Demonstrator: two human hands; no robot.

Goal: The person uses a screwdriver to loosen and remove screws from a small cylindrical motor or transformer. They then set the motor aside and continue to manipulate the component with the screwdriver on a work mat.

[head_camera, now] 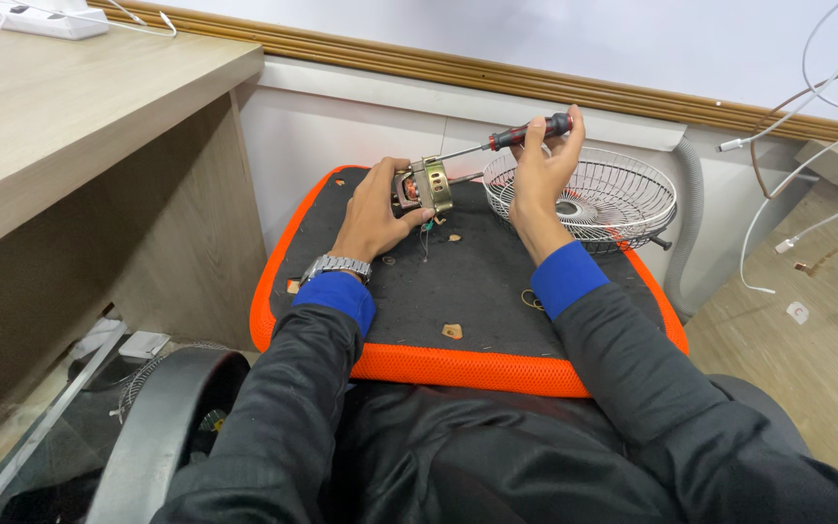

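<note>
On a black pad with an orange mesh rim (458, 367), a small brass-coloured metal fan motor (426, 186), judged heavy, rigid and best gripped by its frame, is clasped by the left hand (377, 215), while a red-and-black-handled screwdriver (506, 139) is pinched in the right hand (538, 175) beside a white wire fan guard (623, 199).

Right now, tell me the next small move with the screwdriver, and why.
Probably turn the red-and-black-handled screwdriver in place. Its tip already meets the small brass-coloured metal motor, the right hand grips the handle, and the left hand steadies the motor on the orange-edged black cushion.
</note>
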